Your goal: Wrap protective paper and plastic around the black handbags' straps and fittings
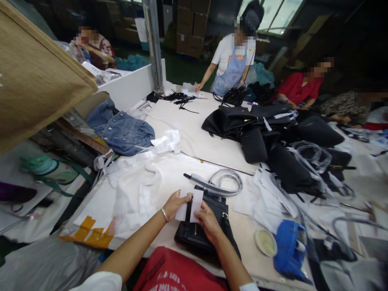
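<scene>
A black bag [200, 234] lies at the table's front edge, below both hands. Between my hands, above the bag, is a white sheet of paper [197, 199] with a black strap [188, 211] running down it and a small metal buckle near its top. My left hand [175, 204] is closed on the sheet's left side, thumb at the buckle. My right hand [207, 218] grips the sheet's lower right edge. Just beyond the bag lies a coiled strap in clear wrapping [226, 182].
Black bags [254, 145] are heaped at the right. White paper sheets [263, 198], a round tub [266, 243] and a blue container [289, 246] lie nearer. A denim garment [121, 129] lies back left, beside a metal post [155, 52]. Several people work around the table.
</scene>
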### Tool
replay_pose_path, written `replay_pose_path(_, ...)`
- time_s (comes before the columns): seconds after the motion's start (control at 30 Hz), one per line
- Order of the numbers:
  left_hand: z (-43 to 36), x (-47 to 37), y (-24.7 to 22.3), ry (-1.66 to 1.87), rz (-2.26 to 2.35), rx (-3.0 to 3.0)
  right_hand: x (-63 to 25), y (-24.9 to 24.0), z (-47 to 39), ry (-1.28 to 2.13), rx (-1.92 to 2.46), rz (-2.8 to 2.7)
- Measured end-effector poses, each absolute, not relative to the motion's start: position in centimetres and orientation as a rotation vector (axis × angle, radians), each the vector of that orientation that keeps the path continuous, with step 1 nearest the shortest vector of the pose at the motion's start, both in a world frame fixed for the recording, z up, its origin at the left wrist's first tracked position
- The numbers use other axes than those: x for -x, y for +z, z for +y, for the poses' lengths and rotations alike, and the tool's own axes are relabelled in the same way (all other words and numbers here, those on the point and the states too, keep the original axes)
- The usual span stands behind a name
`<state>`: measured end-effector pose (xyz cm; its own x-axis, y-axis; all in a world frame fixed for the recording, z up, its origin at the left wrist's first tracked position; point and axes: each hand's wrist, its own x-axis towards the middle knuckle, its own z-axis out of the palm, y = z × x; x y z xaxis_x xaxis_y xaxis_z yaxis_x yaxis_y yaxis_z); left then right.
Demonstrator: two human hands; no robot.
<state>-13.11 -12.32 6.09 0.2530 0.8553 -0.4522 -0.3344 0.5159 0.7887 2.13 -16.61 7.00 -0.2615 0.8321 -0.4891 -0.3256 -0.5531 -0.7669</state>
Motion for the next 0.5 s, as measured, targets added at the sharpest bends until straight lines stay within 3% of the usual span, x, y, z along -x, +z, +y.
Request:
replay_pose_path(0.1,-12.7,13.4,6.3,0.788,0.894,-0.533,-2.3,7.1,-16.5,1.752,1.258,-0.853)
replay_pose_path(0.3,-13.2,12.5,7.1,0.896,1.107,-0.796,-2.2,9.4,-14.7,1.154,1.452,-1.362)
replay_pose_path(0.5,-13.4,12.7,8.1,0.896,1.058,-1.016,-2.0,8.7,-13.3,1.151,1.611,-1.364)
